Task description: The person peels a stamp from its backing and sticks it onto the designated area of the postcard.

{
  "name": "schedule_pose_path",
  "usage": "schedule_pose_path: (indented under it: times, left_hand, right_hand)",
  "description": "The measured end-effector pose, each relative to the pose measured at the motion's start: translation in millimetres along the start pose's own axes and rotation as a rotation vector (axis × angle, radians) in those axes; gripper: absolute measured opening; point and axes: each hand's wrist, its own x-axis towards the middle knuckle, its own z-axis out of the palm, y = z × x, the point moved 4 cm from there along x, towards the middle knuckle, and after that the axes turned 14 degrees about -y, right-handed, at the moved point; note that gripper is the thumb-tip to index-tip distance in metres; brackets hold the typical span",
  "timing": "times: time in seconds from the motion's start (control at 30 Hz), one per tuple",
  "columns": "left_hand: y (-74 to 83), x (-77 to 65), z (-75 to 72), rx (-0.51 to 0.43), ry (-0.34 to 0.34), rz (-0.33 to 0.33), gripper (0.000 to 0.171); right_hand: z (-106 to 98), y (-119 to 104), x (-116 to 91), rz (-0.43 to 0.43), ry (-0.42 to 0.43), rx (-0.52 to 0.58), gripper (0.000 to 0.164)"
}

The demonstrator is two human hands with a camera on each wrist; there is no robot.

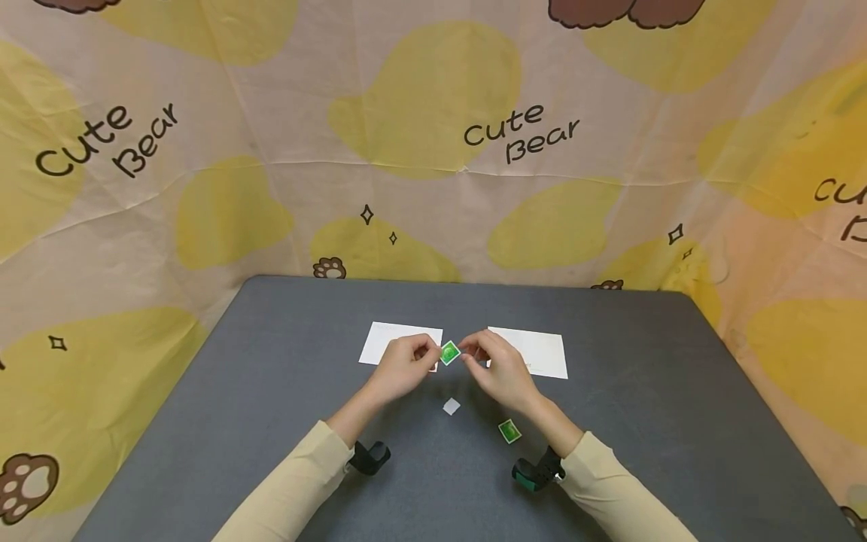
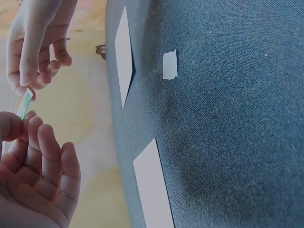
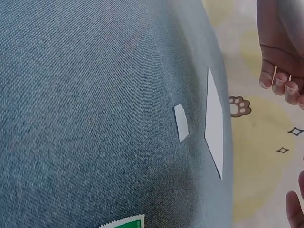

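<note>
A small green stamp with a white border (image 1: 450,352) is held up between both hands above the table. My left hand (image 1: 403,364) pinches one edge of it with thumb and index finger, the other fingers loosely bent in the left wrist view. From the other side, my right hand (image 1: 500,370) has its thumb and index fingertips at the opposite corner of the stamp. Below the hands, a small white paper square (image 1: 451,406) lies on the table. Another green stamp (image 1: 509,431) lies near my right wrist, its toothed edge showing in the right wrist view.
Two white paper rectangles lie on the grey table (image 1: 284,391) behind the hands: a left one (image 1: 382,340) and a right one (image 1: 547,354), each partly hidden by a hand. A printed cloth (image 1: 420,98) hangs behind the table.
</note>
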Motion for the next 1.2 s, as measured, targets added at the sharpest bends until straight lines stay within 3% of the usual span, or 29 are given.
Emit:
schedule_pose_path:
  times: [0.33, 0.6, 1.2]
  left_hand:
    - [-0.4, -0.4, 1.5, -0.019, 0.034, 0.012, 0.015]
    - [-0.4, -1.5, 5.7, 0.017, 0.008, 0.024, 0.014]
    - [-5.5, -1.3, 10.1, 0.053, -0.047, 0.021, 0.014]
  right_hand:
    - [5.3, 3.7, 1.2, 0.096, -0.008, 0.094, 0.008]
    - [5.8, 5.8, 3.8, 0.176, -0.022, 0.145, 0.004]
    - [9.7, 7.9, 6.4, 0.224, -0.055, 0.163, 0.005]
